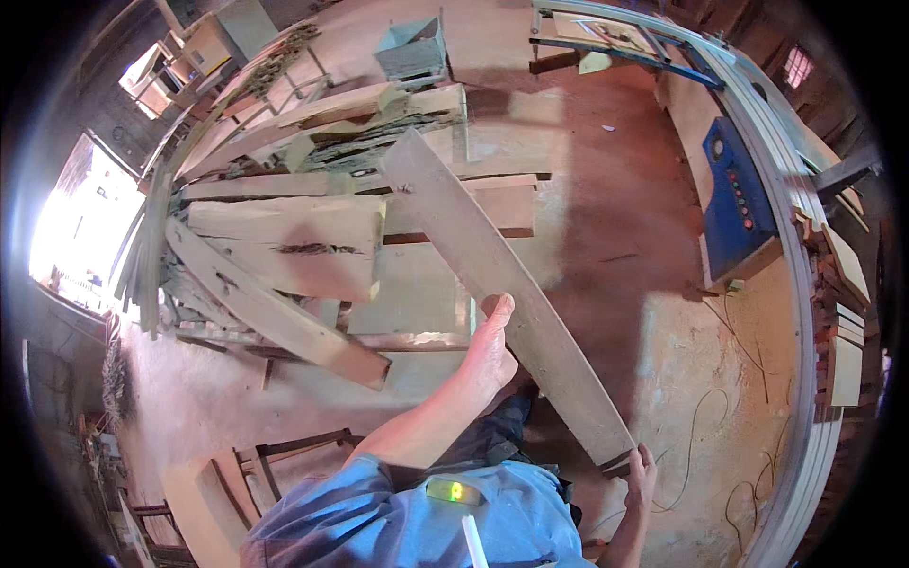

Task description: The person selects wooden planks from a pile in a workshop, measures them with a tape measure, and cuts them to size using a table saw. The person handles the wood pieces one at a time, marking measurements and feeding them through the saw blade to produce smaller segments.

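A long, flat wooden plank (pixel 507 279) slants across the middle, its far end up and to the left over the stacked boards. My left hand (pixel 495 346) grips its left edge near the middle, with the thumb up along the side and the other fingers hidden beneath. At the near right end, my right hand (pixel 641 473) holds the plank's corner, fingers against the end and edge. The plank is held off the floor in front of my body. A small knot shows near its far end.
Rough boards (pixel 294 237) lie on a low stand at the left. A blue control panel (pixel 734 189) with buttons sits on a long machine (pixel 805 312) at the right. A grey-green bin (pixel 412 52) stands far back. Cables (pixel 696 435) trail over the floor at lower right.
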`<act>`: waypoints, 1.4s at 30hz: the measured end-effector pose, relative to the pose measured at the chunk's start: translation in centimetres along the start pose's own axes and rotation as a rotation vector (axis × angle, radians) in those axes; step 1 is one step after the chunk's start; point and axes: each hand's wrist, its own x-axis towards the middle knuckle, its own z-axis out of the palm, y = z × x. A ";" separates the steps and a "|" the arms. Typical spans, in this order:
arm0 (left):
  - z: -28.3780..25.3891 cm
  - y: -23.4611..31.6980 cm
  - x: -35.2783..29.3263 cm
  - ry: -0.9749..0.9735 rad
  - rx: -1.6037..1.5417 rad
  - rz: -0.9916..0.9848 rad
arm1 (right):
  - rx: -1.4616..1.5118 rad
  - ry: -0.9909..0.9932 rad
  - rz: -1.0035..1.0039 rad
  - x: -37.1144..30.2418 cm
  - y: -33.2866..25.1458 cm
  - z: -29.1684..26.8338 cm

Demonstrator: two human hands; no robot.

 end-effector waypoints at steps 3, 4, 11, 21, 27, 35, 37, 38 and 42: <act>2.3 -2.7 3.5 0.079 0.080 0.007 | -0.027 0.030 0.025 1.9 -1.9 -1.7; 3.4 -3.4 4.7 0.072 0.097 -0.002 | -0.025 0.044 0.028 2.7 -2.9 -2.2; 9.9 -9.3 13.1 -0.022 0.286 0.005 | 0.023 0.117 0.096 9.5 -2.9 -7.7; 19.2 -14.1 19.4 -0.146 0.505 -0.061 | 0.178 0.084 0.229 17.0 -6.5 -9.9; 24.4 -18.1 24.9 -0.146 0.594 -0.014 | 0.132 0.079 0.231 24.3 -10.1 -11.5; 37.2 -22.7 31.7 -0.170 0.671 0.110 | -0.664 0.086 -0.478 30.5 -27.6 -13.5; 41.3 -24.5 33.1 -0.245 0.665 0.060 | -0.688 0.066 -0.579 31.7 -31.6 -13.5; 42.2 -25.5 34.4 -0.263 0.668 0.076 | -0.717 0.102 -0.628 32.4 -32.6 -13.0; 46.8 -27.8 37.2 -0.310 0.756 0.053 | -0.727 0.309 -0.647 36.6 -33.2 -12.3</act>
